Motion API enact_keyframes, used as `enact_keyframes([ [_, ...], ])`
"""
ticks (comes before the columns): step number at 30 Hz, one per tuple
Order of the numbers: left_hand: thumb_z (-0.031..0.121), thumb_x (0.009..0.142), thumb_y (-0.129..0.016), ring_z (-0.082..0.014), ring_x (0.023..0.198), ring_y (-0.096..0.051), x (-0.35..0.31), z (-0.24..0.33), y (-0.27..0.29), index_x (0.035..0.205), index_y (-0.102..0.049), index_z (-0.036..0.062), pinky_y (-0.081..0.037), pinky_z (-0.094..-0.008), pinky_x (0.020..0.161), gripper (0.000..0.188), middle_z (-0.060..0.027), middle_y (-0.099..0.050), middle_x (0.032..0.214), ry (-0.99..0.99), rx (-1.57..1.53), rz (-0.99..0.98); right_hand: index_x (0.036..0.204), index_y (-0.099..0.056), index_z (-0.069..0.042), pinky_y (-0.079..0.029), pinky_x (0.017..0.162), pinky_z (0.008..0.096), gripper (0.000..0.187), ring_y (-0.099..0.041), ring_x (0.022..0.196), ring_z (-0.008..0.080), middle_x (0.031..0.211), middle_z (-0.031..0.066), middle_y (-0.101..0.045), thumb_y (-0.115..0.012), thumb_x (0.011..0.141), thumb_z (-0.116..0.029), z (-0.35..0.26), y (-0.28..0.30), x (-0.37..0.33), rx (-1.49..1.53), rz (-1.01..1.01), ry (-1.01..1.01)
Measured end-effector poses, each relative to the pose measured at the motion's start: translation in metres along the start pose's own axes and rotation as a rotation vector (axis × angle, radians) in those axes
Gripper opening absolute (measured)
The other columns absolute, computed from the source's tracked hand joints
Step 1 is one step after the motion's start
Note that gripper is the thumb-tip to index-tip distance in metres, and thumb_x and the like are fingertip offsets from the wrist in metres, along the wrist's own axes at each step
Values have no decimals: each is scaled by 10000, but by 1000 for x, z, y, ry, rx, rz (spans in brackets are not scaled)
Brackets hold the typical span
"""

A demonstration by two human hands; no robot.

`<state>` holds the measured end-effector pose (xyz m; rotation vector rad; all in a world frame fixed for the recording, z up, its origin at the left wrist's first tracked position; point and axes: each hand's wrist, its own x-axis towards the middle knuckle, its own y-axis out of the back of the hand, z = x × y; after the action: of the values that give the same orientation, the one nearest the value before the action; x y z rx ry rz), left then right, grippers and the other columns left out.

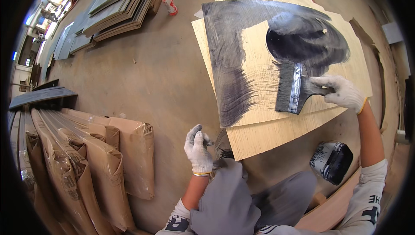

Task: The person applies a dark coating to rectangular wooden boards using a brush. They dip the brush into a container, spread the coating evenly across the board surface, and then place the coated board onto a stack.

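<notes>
In a white knit glove, my right hand [343,91] grips the handle of a wide, dark-bristled paint brush [296,87]. The brush lies across the top wooden sheet [259,68], its bristles just below a glossy black puddle of paint [281,47]. Dark streaks of this paint cover the sheet's left side and far edge, with pale wood grain between. My left hand [199,148], also gloved, is held above my knee, left of the sheets. Its fingers are curled in, and nothing shows in them.
More wooden sheets [255,142] lie fanned beneath. A black-smeared paint container [332,162] sits near my right knee. Brown-wrapped packages [138,157] stand at left. Stacked grey boards [116,14] and a red-and-white bottle [169,4] are on the floor farther off.
</notes>
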<state>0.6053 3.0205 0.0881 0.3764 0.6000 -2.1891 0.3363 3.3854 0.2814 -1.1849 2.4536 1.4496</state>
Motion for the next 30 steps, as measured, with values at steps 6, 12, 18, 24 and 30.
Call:
enact_keyframes([
  [6,80,1023,-548,-127,651,-554,6,27,4,1240,-613,-24,-565,-336,634,249,-52,-588,783,-79,-27,10,1384,-556,88,-571,572,254,638,-711,770,219,1092,186,-702,-733,779,-6,44,25,-39,885,197,-242],
  [12,98,1022,-566,-136,647,-557,4,37,-2,1239,-611,-29,-566,-341,628,255,-54,-589,774,-89,-3,-35,1301,-604,-32,-550,537,261,369,-710,756,195,1101,147,-721,-687,943,-57,92,-49,-31,1422,734,-168],
  [18,113,1018,-583,-138,642,-559,0,42,-4,1242,-611,-34,-566,-340,627,269,-54,-593,764,-152,27,-67,1065,-649,-60,-495,468,250,141,-676,645,145,824,58,-696,-708,938,-72,37,-75,-8,1453,716,-252],
  [24,113,1016,-585,-141,640,-560,-6,42,-20,1251,-607,-34,-565,-334,630,278,-58,-591,758,-116,14,-124,1059,-609,-64,-539,490,288,96,-684,651,211,999,170,-732,-640,979,-19,24,-95,61,1709,770,-133],
  [30,124,1016,-585,-152,642,-566,-8,45,-29,1254,-599,-45,-563,-343,632,292,-59,-585,752,-166,14,-136,1065,-598,-16,-535,480,278,109,-678,653,187,898,142,-709,-657,985,-61,-1,-59,171,1677,764,-74],
])
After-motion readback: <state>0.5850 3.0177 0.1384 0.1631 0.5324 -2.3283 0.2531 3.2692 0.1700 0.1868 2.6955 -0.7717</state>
